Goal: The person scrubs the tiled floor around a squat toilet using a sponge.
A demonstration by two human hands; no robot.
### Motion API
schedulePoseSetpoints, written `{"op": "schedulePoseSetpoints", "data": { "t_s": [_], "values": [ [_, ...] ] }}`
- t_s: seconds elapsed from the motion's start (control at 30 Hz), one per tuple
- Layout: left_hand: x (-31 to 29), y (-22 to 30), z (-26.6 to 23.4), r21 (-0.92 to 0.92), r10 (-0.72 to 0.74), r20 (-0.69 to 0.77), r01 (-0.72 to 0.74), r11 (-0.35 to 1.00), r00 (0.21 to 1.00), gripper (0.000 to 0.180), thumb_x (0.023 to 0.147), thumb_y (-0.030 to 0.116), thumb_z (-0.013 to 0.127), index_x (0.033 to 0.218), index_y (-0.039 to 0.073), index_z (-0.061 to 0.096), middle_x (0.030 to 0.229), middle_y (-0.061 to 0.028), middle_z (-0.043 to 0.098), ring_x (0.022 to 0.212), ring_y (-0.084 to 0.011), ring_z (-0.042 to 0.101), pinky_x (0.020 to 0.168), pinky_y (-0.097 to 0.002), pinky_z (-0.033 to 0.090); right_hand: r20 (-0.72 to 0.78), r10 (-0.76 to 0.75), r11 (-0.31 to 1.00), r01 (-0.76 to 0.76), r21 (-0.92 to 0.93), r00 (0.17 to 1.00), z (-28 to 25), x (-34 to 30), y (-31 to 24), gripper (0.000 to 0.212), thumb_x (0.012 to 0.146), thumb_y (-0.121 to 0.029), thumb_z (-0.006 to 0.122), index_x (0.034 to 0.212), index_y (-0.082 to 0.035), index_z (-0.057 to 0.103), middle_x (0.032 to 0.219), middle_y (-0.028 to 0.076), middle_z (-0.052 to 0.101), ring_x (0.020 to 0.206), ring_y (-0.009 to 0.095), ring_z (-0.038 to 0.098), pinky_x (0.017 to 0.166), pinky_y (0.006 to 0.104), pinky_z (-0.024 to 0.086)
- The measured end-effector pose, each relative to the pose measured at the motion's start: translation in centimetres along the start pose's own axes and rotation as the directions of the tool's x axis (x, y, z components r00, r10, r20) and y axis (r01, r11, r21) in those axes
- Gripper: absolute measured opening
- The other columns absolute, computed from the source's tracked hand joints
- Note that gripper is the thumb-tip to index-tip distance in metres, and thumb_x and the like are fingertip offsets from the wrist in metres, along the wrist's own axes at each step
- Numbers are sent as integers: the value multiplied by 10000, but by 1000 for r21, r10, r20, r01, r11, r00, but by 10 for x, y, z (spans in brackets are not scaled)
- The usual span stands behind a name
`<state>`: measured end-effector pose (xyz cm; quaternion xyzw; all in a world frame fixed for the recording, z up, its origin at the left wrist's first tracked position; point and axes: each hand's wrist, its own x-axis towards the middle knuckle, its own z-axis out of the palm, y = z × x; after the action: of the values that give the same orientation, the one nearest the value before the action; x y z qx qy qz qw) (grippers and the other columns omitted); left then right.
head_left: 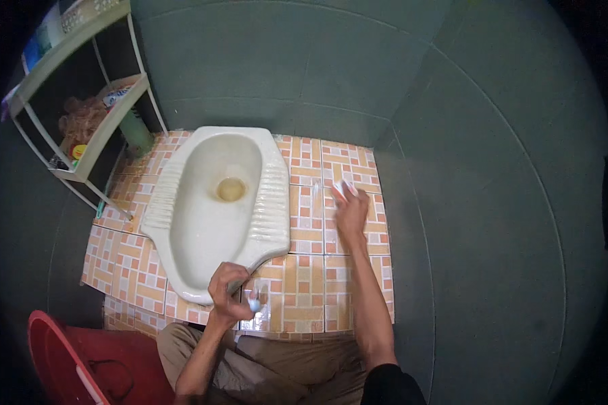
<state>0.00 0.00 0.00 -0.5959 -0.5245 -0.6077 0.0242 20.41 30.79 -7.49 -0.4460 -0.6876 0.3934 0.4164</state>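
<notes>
Low over the front right rim of the white squat toilet (pixel 271 233), my left hand (pixel 225 290) is closed on a small object with a pale blue and white end (pixel 254 303). Most of that object is hidden in my fingers, so its kind cannot be told. Out to the right of the toilet, my right hand (pixel 352 214) reaches down to the tiled floor (pixel 304 290). Its fingers are closed on a small white and reddish thing (pixel 344 191), partly covered and blurred, held at the tiles. A little yellowish water (pixel 230 190) lies in the toilet's drain.
At the far left stands a white shelf rack (pixel 111 121) with plastic bags (pixel 84 121) and packages. Beneath it is a green bottle (pixel 136 135). A red bucket (pixel 125 361) sits by my left leg. Dark grey walls (pixel 493 223) close in behind and at right.
</notes>
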Motion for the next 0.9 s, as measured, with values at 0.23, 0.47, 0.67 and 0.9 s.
{"op": "schedulePoseSetpoints", "data": {
  "t_s": [0.23,0.47,0.67,0.9],
  "values": [
    [3,5,-4,-156,133,11,-130,979,991,337,737,118,743,1023,16,597,812,-132,656,668,-290,650,614,-408,499,186,-290,817,344,-462,939,19,-127,-80,448,906,30,609,1326,-87,711,1267,270,572,1194,423,545,1058,466,456],
    [-10,-1,-4,183,-164,418,94,979,893,407,753,95,811,1127,58,654,1099,-127,677,990,-333,664,866,-435,529,-67,-118,714,37,-700,991,-27,-82,-43,454,983,-47,564,1434,-24,611,1297,344,529,1261,485,482,1110,533,384],
    [-10,-6,22,67,-62,427,37,997,902,379,796,74,766,1158,58,656,1051,-105,657,980,-291,672,865,-427,541,2,-175,801,144,-581,985,32,37,-43,463,919,25,558,1368,-25,660,1347,322,565,1232,474,512,1094,517,411],
    [-15,-20,2,43,-52,336,40,998,940,476,639,33,783,1100,67,671,985,-105,682,864,-311,685,762,-427,557,316,-172,817,315,-484,933,11,-104,-76,444,937,-11,552,1357,-59,684,1277,268,579,1200,426,489,1105,497,395]
  ]
}}
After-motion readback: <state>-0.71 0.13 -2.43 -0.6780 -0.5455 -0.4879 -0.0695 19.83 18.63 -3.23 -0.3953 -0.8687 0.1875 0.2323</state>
